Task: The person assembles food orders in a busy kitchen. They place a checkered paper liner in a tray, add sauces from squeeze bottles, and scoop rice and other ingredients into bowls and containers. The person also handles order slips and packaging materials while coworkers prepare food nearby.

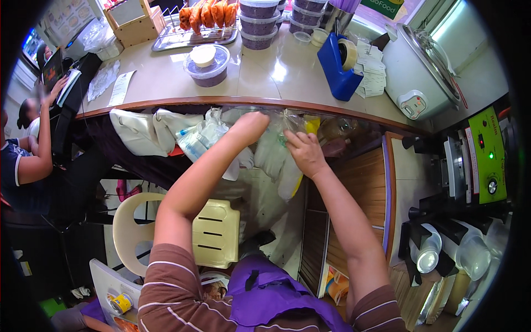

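Both my arms reach to the space under the counter's front edge, where plastic bags are bunched. My left hand (251,126) is closed in a fist beside the clear plastic; what its fingers hold, if anything, is hidden. Facing it, my right hand (306,154) has bent fingers pressed on a clear plastic bag (271,152) that hangs below the edge. White plastic bags (207,135) lie left of my left hand. A yellow packet (312,124) shows behind my right hand.
On the counter (160,83) stand a lidded tub (206,69), stacked tubs (259,25), a rack of fried pieces (207,15), a blue tape dispenser (338,69) and a rice cooker (417,72). A cream stool (215,235) is below. A green-fronted machine (487,155) stands right; a person (27,149) sits left.
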`<state>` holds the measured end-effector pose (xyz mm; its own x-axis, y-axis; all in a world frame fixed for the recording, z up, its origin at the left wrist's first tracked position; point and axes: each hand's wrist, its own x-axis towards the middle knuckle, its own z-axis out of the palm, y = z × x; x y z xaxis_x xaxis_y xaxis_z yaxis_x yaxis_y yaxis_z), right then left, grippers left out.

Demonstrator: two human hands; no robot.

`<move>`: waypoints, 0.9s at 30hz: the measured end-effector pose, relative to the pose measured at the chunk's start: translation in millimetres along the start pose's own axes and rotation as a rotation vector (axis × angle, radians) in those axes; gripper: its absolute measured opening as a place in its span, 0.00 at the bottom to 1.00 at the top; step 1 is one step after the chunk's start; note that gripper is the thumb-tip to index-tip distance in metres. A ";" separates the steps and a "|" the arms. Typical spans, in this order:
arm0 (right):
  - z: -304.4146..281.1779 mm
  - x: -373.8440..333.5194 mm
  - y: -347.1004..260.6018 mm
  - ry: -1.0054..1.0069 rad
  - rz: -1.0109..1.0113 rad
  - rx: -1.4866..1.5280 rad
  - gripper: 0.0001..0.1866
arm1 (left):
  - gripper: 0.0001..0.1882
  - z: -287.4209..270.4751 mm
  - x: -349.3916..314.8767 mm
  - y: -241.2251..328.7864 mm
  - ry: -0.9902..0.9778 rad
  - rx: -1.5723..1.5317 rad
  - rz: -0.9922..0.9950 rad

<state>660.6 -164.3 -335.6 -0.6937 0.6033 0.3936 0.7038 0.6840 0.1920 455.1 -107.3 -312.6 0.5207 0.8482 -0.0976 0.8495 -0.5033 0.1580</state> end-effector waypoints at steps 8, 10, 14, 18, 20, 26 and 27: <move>3.5 -0.2 -13.6 0.187 0.379 0.375 0.23 | 0.12 50.7 -45.6 28.2 0.808 -0.466 0.133; 9.8 2.4 -13.7 0.167 0.451 0.428 0.25 | 0.12 54.2 -36.1 65.6 0.808 -0.714 -0.039; 6.1 2.5 0.0 0.132 0.512 0.545 0.27 | 0.10 90.4 -12.0 59.2 0.700 -0.795 -0.118; -3.1 -7.3 13.2 0.066 0.633 0.239 0.25 | 0.10 82.4 -14.9 39.4 0.676 -1.059 -0.194; -5.0 -9.2 15.3 0.110 0.613 0.171 0.21 | 0.09 80.6 -12.1 58.2 0.666 -0.923 -0.276; 19.2 -16.1 18.4 -0.013 0.584 0.313 0.11 | 0.10 111.5 1.4 65.8 0.796 -0.820 -0.205; 20.5 -19.1 17.2 0.014 0.610 0.403 0.09 | 0.08 113.2 -8.6 60.4 0.672 -0.964 -0.221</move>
<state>682.8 -155.7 -358.3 -0.1926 0.9217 0.3367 0.8514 0.3276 -0.4097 511.5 -163.7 -413.4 -0.0214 0.9620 0.2723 0.3522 -0.2476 0.9026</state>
